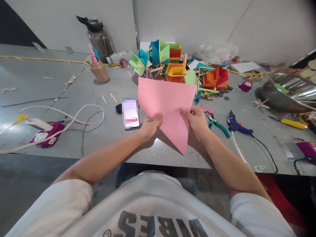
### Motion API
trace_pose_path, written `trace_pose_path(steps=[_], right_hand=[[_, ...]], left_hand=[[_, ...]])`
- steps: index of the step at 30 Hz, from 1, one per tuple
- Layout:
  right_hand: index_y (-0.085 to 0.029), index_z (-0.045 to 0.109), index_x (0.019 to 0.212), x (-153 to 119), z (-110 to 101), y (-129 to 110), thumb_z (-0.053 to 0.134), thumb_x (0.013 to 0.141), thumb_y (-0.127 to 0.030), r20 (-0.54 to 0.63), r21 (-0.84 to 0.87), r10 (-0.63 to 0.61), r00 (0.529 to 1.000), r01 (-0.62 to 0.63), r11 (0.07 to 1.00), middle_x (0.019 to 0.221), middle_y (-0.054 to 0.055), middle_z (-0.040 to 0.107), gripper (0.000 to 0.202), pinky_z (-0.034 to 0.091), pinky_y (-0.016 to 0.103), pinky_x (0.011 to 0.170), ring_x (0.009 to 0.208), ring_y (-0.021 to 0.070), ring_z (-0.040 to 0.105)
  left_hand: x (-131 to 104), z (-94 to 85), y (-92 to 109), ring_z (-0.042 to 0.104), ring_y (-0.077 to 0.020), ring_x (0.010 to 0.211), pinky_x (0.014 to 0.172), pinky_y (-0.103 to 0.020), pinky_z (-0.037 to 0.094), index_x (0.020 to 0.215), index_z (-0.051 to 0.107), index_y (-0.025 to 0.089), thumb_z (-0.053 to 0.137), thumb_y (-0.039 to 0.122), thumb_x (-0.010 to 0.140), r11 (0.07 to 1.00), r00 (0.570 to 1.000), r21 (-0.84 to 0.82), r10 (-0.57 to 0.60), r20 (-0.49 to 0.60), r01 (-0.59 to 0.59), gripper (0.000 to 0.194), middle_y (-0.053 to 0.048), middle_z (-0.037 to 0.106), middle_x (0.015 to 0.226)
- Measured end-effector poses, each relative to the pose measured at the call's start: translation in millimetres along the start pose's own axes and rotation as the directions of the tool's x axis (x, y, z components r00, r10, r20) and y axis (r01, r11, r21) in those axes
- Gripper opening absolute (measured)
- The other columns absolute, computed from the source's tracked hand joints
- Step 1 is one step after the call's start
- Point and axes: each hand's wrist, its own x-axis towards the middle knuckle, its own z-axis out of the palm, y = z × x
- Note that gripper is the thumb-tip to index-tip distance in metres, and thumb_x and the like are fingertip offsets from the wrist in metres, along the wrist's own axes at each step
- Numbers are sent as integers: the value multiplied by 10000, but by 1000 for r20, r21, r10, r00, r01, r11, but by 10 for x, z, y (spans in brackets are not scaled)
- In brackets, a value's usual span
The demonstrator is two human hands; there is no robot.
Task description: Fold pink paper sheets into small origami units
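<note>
A pink sheet of paper is held up over the table by both hands, its lower part narrowing to a point near the table's front edge. My left hand pinches its lower left edge, thumb on the near face. On the opposite side my right hand grips the right edge, also with the thumb in front. The fingers behind the paper are hidden. Beyond the sheet stand folded paper shapes in green and blue, yellow and orange. A phone lies left of the paper.
Right of my right hand lie teal-handled pliers, a blue glue gun and a yellow cutter. A metal bowl sits far right. At left are a cup of paper strips, a dark bottle and a purple power strip.
</note>
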Motion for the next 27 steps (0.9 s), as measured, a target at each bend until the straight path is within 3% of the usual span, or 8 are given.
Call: trace_pose_path(steps=[2, 6, 8, 11, 17, 23, 27], right_hand=[[-236, 791, 935, 37, -45, 14, 970, 746, -688, -16, 5, 26, 1000, -26, 1000, 924, 54, 822, 521, 635, 389, 697, 786, 244, 737], [-243, 821, 951, 40, -72, -5, 920, 796, -551, -109, -55, -82, 991, 77, 996, 923, 30, 820, 360, 599, 388, 733, 793, 230, 716], [-245, 805, 930, 48, -84, -25, 886, 807, -531, -139, -111, -141, 980, 126, 986, 908, 28, 799, 322, 581, 386, 735, 794, 226, 697], [-246, 754, 865, 70, -107, -50, 850, 816, -525, -184, -180, -223, 957, 190, 965, 871, 24, 749, 299, 553, 380, 731, 777, 211, 658], [-255, 729, 865, 58, -103, -64, 823, 859, -521, -163, -189, -265, 950, 233, 954, 823, 15, 701, 282, 517, 368, 686, 729, 200, 600], [-291, 723, 991, 45, -61, -68, 832, 848, -536, -111, -69, -234, 966, 227, 971, 906, 23, 755, 305, 574, 409, 779, 823, 240, 692], [-311, 689, 945, 42, -74, -65, 851, 802, -594, -123, -27, -153, 981, 151, 988, 883, 21, 724, 355, 532, 388, 714, 787, 238, 662]], left_hand=[[31, -34, 83, 723, -159, 728, 678, -302, 643, 794, 698, 205, 975, 727, 788, 995, 997, 59, 77, -33, -75, 591, -8, 722, 763], [185, -175, 370, 574, -88, 532, 466, -216, 505, 789, 672, 214, 1000, 636, 794, 955, 947, 167, 273, -167, -246, 535, 52, 615, 648], [269, -239, 503, 627, -93, 534, 455, -198, 509, 848, 715, 210, 985, 583, 830, 947, 941, 212, 281, -187, -241, 461, 43, 647, 665], [353, -303, 603, 711, -119, 556, 468, -188, 535, 867, 729, 198, 957, 511, 870, 953, 966, 253, 209, -155, -166, 388, 16, 707, 681], [340, -415, 537, 785, -153, 635, 582, -226, 647, 915, 752, 179, 955, 506, 830, 956, 975, 266, 165, -148, -121, 394, 6, 750, 676], [308, -548, 474, 721, -133, 541, 532, -230, 621, 941, 752, 210, 974, 476, 752, 970, 978, 188, 177, -109, -154, 395, 31, 737, 657], [313, -564, 479, 689, -131, 519, 504, -236, 581, 952, 740, 242, 946, 440, 759, 975, 971, 129, 200, -133, -183, 345, 49, 709, 653]])
